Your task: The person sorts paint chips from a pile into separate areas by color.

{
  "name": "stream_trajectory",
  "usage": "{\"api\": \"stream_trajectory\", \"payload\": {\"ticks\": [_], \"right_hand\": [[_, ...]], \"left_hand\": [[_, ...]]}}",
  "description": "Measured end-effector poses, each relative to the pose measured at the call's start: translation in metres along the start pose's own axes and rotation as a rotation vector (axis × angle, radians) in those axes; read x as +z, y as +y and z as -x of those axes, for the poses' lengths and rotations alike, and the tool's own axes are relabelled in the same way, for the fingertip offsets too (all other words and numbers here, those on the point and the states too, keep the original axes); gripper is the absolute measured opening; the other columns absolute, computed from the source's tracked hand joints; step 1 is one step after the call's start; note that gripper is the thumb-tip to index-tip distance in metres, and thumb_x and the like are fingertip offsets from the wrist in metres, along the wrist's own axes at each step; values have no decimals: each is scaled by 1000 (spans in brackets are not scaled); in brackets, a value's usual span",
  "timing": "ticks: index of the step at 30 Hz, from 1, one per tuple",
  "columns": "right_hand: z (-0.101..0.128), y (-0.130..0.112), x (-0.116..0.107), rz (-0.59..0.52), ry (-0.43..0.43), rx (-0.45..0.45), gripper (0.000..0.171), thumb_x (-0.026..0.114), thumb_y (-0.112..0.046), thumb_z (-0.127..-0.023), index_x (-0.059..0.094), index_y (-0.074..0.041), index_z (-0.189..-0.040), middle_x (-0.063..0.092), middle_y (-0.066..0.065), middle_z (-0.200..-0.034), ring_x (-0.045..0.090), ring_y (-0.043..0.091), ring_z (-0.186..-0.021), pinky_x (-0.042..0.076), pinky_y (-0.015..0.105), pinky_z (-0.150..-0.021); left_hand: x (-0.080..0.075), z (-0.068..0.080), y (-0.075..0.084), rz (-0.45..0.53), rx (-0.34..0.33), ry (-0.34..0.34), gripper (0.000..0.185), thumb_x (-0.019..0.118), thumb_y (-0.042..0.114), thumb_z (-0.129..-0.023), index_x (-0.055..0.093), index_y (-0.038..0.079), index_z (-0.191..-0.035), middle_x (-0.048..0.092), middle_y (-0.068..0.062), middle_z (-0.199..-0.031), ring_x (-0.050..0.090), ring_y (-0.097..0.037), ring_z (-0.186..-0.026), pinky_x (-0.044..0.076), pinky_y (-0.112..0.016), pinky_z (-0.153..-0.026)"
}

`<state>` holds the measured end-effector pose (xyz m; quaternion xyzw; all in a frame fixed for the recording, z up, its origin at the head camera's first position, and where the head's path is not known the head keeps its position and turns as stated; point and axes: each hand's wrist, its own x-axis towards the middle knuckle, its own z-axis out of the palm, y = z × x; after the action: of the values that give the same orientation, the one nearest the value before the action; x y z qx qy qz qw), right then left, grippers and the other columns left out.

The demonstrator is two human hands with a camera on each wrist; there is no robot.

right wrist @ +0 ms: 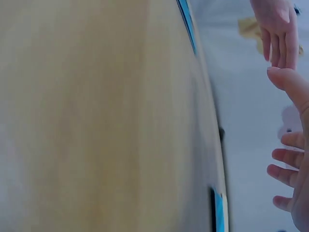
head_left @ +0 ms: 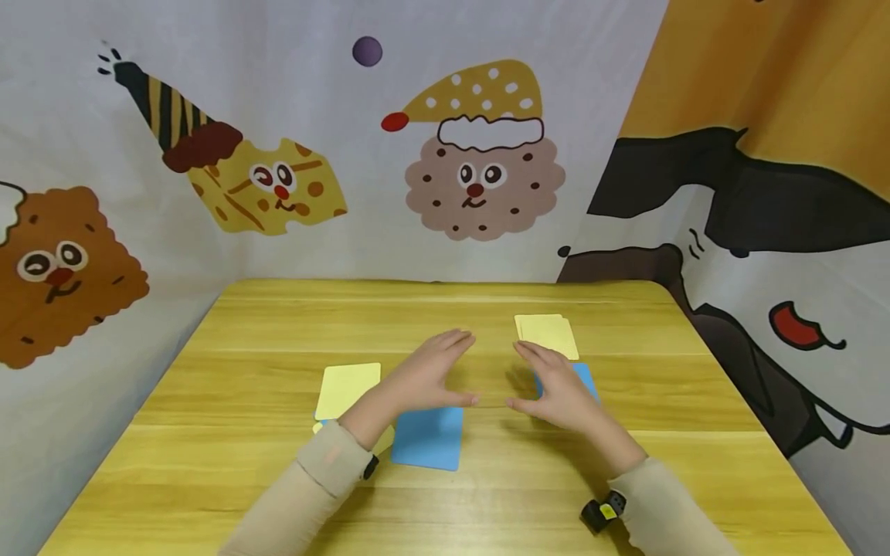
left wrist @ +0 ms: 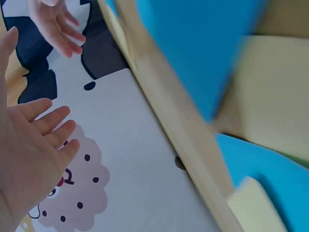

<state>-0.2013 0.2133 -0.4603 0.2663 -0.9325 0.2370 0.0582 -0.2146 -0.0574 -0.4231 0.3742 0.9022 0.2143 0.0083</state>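
Note:
My left hand (head_left: 426,377) hovers over the table with thumb and fingers spread apart, its palm facing the other hand. Across a gap, my right hand (head_left: 562,392) is held up in the same way, holding nothing. A blue square card (head_left: 427,442) lies just below the left hand. To the left is a yellow square card (head_left: 348,386), with more blue and yellow edges partly hidden by the left wrist. Behind the right hand lie overlapping yellow cards (head_left: 551,333), and a blue card (head_left: 587,378) is partly covered by that hand.
The wood-grain table (head_left: 487,510) reaches back to a white curtain (head_left: 292,77) printed with cartoon biscuits and cheese. Small black devices are strapped to both wrists, the right one (head_left: 602,511) plainly visible.

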Motion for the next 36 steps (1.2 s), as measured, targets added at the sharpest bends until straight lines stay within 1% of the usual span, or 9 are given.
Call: {"api": "stream_trajectory", "payload": {"ticks": [4,8,14,17,22,26,29,32,36], "right_hand": [[0,-14,11,-17,-28,-18,95,79,-48,-73,37,-5,-147,38,12,-147,37,37,-130,29,61,-102],[0,-26,22,-69,-77,-33,95,80,-49,-72,39,-4,-145,41,12,-144,40,36,-127,33,62,-98],[4,-43,35,-68,-193,-22,105,77,-61,-69,34,-6,-148,36,11,-148,37,36,-131,29,62,-101],[6,-50,42,-49,-229,-26,111,75,-66,-67,31,-7,-150,32,10,-151,32,34,-134,27,59,-104],[9,-58,55,-21,-260,-74,114,72,-71,-65,31,-6,-149,32,11,-151,30,31,-136,25,56,-106],[10,-61,65,2,-294,-106,115,67,-76,-65,32,-7,-149,31,9,-151,28,28,-137,23,54,-108],[11,-62,69,21,-296,-129,114,65,-77,-67,31,-7,-149,31,8,-151,27,26,-137,22,52,-108],[10,-65,71,29,-286,-147,113,65,-76,-68,31,-6,-149,32,8,-150,27,26,-137,21,53,-108],[9,-68,70,33,-285,-156,111,66,-74,-68,33,-5,-148,34,9,-148,28,27,-136,21,54,-108]], "left_hand": [[2,18,-3,-7,-24,-18,98,63,65,-80,32,3,-149,30,-11,-152,24,-29,-140,24,-47,-110],[2,34,-5,9,-56,-38,96,70,60,-77,36,2,-146,35,-13,-149,30,-30,-137,29,-47,-108],[9,55,-11,2,-88,-66,100,76,60,-71,39,3,-145,38,-11,-147,33,-28,-135,32,-46,-106],[15,65,-15,-9,-74,-81,102,76,61,-69,40,3,-144,38,-10,-146,33,-28,-134,34,-46,-105],[23,80,-22,-32,-49,-108,108,79,62,-65,39,1,-144,39,-12,-146,35,-29,-133,34,-46,-105],[27,90,-27,-38,-51,-158,112,79,62,-63,37,-1,-145,37,-13,-147,34,-29,-134,32,-45,-107],[28,93,-31,-42,-55,-189,113,78,63,-64,35,-1,-146,34,-15,-148,32,-29,-135,31,-45,-107],[29,94,-34,-42,-56,-200,111,78,63,-66,34,-1,-146,34,-14,-149,32,-29,-135,31,-45,-107],[30,95,-36,-41,-50,-188,109,78,61,-66,36,-1,-145,39,-13,-146,36,-29,-133,33,-45,-106]]}}
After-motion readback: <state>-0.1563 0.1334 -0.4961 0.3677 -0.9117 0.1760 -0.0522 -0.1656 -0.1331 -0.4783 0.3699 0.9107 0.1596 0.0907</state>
